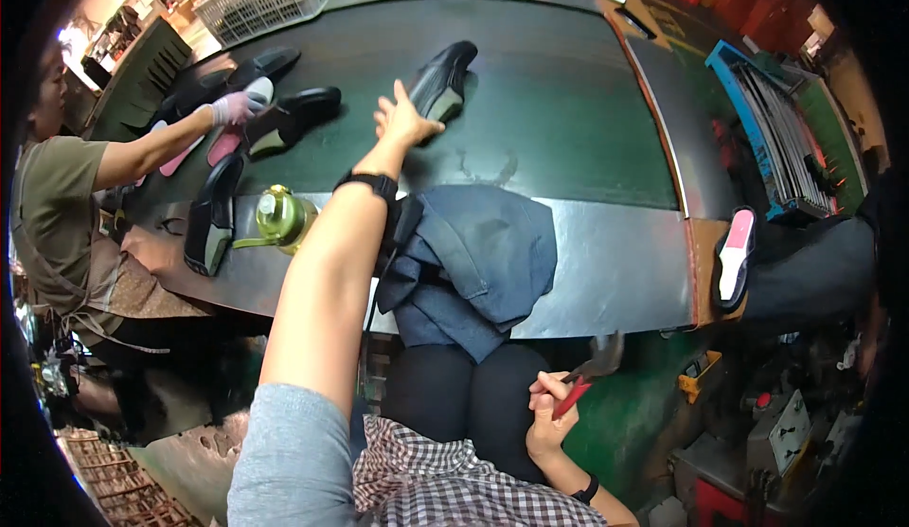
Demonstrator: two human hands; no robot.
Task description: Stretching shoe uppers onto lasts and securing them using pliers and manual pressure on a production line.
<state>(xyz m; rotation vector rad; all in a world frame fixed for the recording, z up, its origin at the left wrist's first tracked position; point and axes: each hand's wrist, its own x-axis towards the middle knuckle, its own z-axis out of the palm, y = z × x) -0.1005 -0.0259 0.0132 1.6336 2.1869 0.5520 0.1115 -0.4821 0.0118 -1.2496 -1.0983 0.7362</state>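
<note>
My left hand [407, 122] reaches out over the dark green belt [559, 110] with its fingers spread. It is right beside a black shoe [443, 80] with a grey-green patch at the near end; whether it touches the shoe I cannot tell. Down by my lap, my right hand [551, 421] is closed round the red handle of a tool with a dark metal head, which looks like pincers [598, 361]. A crumpled dark blue cloth [483, 252] lies on the near metal edge in front of me.
At left, a co-worker's gloved hand [232, 108] is among several black shoes [294, 120]. A green bottle [282, 216] stands by my left forearm. On the right are a shoe with a pink and white insole [736, 260] and a blue rack [724, 72]. A grey crate [265, 1] sits beyond the belt.
</note>
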